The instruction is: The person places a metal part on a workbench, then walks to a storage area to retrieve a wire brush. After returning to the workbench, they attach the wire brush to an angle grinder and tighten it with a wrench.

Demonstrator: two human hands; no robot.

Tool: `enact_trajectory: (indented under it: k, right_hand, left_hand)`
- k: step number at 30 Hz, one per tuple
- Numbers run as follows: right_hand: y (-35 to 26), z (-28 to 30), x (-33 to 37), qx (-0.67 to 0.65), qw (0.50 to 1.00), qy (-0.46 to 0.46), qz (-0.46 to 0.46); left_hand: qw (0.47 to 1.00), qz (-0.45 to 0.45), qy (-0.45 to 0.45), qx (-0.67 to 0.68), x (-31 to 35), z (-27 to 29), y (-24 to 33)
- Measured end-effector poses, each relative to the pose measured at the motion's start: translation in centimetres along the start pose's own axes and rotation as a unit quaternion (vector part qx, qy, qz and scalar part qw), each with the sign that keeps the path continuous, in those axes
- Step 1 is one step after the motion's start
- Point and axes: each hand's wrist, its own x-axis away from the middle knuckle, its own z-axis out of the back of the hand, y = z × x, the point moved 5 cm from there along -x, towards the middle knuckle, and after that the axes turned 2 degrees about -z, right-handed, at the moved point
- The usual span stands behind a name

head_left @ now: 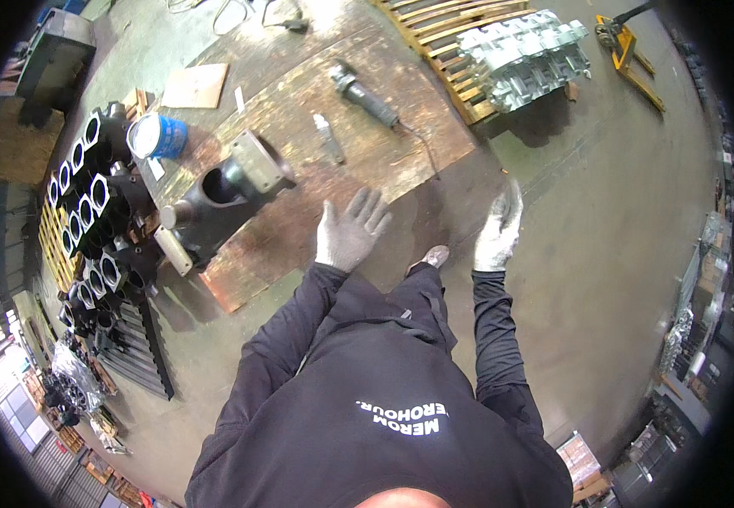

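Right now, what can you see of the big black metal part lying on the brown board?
The black metal casting lies on its side at the left edge of the brown board. It looks like dark painted cast metal, with a round opening on top, a pale square flange at one end and a pale cylindrical stub at the other. No hand touches it; the gloved left hand hovers nearest.

Grey concrete floor [604,212], wooden pallets [443,38]

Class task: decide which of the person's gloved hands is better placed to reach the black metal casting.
Probably the left hand: it hangs open nearer the black casting; the right hand is farther away.
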Motion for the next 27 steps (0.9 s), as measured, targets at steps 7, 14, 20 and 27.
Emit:
enact_trajectory:
  k: [7,14,20,27]
  right_hand:
    - [8.7,-0.2,-7.0,0.233,0.918,-0.246,0.206]
    - [33.7,22.1,-14.8,0.052,0.970,-0.051,-0.232]
    - [42.6,29.4,-18.4,-0.035,0.915,0.065,-0.397]
    - [41.4,35.0,-27.8,-0.021,0.898,0.143,-0.416]
  left_hand:
    - [0.924,-0.042,0.141,-0.354,-12.5,-0.9,-20.5]
    - [0.758,-0.231,0.064,-0.606,-14.3,-4.0,-15.8]
    - [0.771,-0.230,0.197,-0.560,-12.2,3.6,-13.4]
    - [0.406,-0.114,0.369,-0.829,-19.4,9.3,-13.4]
